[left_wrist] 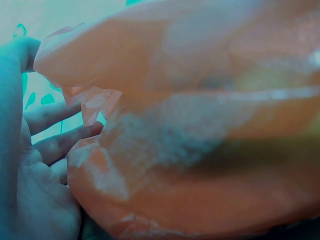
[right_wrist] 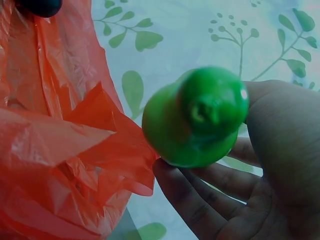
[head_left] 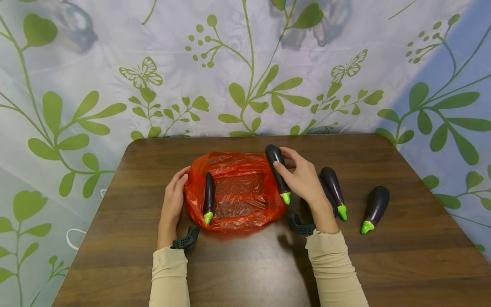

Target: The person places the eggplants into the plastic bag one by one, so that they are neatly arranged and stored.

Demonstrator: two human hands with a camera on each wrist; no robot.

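Observation:
In the head view an orange-red plastic bag (head_left: pixel 238 226) lies spread with its mouth facing up. My left hand (head_left: pixel 173 200) holds its left edge, and the left wrist view shows thumb and fingers around the crinkled film (left_wrist: pixel 150 65). One eggplant (head_left: pixel 209 196) rests inside the bag along its left side. My right hand (head_left: pixel 301 175) grips another eggplant (head_left: pixel 277 170) over the bag's right rim, bright green stem end toward me. From the right wrist, that green stem end (right_wrist: pixel 200 115) faces the camera, with fingers and thumb around the eggplant behind it.
To the right of my right forearm lies an eggplant (head_left: pixel 333 189), with another dark shape partly hidden by the arm beside it. A separate eggplant (head_left: pixel 376 209) lies farther right on the brown wooden table (head_left: pixel 249 268). A leaf-patterned cloth (head_left: pixel 172 42) hangs behind the table.

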